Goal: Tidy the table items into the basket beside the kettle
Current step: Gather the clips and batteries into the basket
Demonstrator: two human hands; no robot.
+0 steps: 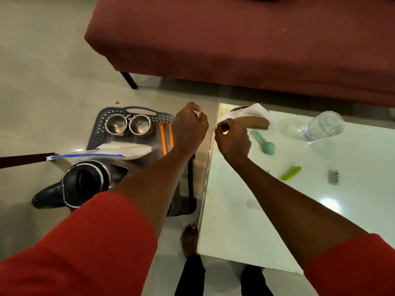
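Observation:
My left hand (190, 127) and my right hand (233, 138) are raised side by side over the gap between basket and table. Each pinches an upper edge of a thin, see-through plastic bag (202, 155) that hangs between them; its contents cannot be made out. The grey-blue perforated basket (102, 116) stands on the floor left of the table. It holds two steel cups (128, 124), orange-striped items (165, 138) and a zip bag with a blue strip (119, 151). The black kettle (85, 182) stands just in front of the basket.
The white glossy table (245, 221) carries a brown round mat (254, 122) under a white cloth (254, 111), a teal spoon (265, 144), a green clip (290, 173), a clear glass on its side (324, 124) and a small metal piece (333, 177). A red sofa (235, 39) stands behind.

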